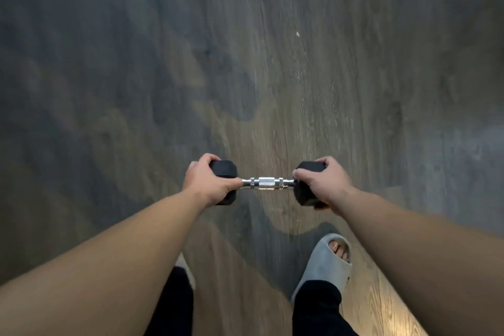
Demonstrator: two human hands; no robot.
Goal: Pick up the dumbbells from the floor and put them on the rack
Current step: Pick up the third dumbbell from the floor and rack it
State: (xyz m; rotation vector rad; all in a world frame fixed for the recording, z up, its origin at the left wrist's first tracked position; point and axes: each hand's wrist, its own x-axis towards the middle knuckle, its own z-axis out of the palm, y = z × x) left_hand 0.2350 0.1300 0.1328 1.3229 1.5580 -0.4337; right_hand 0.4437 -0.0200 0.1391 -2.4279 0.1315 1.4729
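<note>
Head view shows our dumbbell (pixel 267 183) carried clear of the wood floor (pixel 327 68), its long axis running left to right across us. Our left hand (pixel 208 181) is wrapped around the left head, our right hand (pixel 323 183) around the right head, chrome handle bare between them. No rack is visible, so we judge it lies beyond the frame.

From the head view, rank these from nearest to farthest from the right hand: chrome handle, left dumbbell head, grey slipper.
1. Chrome handle, just left of the right hand.
2. Grey slipper, below it on the floor.
3. Left dumbbell head, at the far end, in the left hand.
</note>
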